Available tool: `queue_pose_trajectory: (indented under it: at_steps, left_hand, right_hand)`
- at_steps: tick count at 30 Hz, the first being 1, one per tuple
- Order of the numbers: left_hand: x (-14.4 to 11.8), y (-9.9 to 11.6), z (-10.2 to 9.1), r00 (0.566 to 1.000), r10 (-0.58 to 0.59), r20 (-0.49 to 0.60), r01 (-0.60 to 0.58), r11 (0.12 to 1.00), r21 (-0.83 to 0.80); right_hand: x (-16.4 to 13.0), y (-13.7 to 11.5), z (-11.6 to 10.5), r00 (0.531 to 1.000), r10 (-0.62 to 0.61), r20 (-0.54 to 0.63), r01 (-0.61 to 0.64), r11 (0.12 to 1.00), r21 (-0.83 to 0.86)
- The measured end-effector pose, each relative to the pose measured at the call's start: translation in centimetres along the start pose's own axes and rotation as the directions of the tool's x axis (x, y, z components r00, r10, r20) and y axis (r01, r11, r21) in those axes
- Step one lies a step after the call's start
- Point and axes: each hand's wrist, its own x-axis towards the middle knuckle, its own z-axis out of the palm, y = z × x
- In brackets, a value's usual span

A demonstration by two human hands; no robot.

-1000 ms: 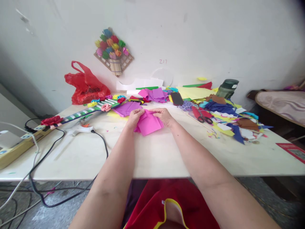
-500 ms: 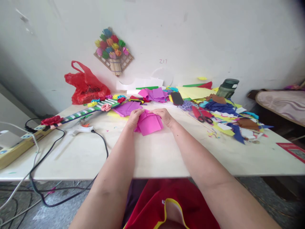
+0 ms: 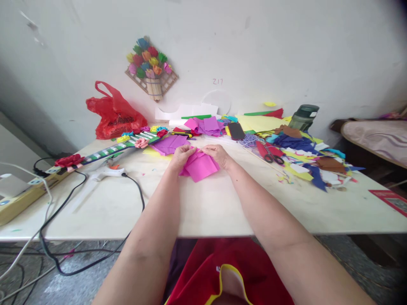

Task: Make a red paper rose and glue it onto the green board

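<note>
Between my hands is a bright magenta sheet of paper [image 3: 201, 167], its lower corner angled toward me over the table. My left hand [image 3: 182, 156] pinches its upper left part, and my right hand [image 3: 216, 155] grips the upper right edge with thumb and fingers. The fingertips of both hands come close together along a fold at the top. Just behind my left hand lies a stack of purple paper [image 3: 170, 145], with yellow paper [image 3: 155, 153] partly under it. More magenta and purple sheets [image 3: 206, 126] lie farther back.
Red-handled scissors [image 3: 270, 154], a thin stick [image 3: 263, 162] and a heap of paper scraps [image 3: 305, 152] lie to the right. A glue gun [image 3: 104, 173] with its black cord is on the left, near a flower-trimmed strip [image 3: 121, 146]. A dark phone [image 3: 236, 131] and green bottle [image 3: 303, 117] are behind.
The magenta sheet has turned slightly, its lower corner shifting a little right and toward me. My fingertips have drawn closer together at the top fold.
</note>
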Motion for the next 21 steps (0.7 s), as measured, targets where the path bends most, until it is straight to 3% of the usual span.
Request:
queue_pose_trajectory:
  at_steps: [7,11,16,21]
  left_hand:
    - [0.3,-0.2,0.0,0.998,0.069,0.001,-0.069,0.998,0.013]
    - [0.3,-0.1,0.1,0.996,0.084,-0.001,-0.083,0.994,0.07]
    - [0.4,-0.1,0.1,0.994,0.105,-0.021,-0.103,0.989,0.102]
    - [0.3,0.0,0.2,0.994,0.108,-0.013,-0.106,0.99,0.097]
  right_hand:
    - [0.6,1.3,0.1,0.993,0.064,-0.095,-0.065,0.998,-0.012]
    - [0.5,1.1,0.1,0.991,0.08,-0.107,-0.086,0.995,-0.051]
    - [0.2,0.5,0.0,0.978,0.181,-0.099,-0.174,0.982,0.076]
    - [0.2,0.7,-0.1,0.974,0.196,-0.111,-0.196,0.981,0.014]
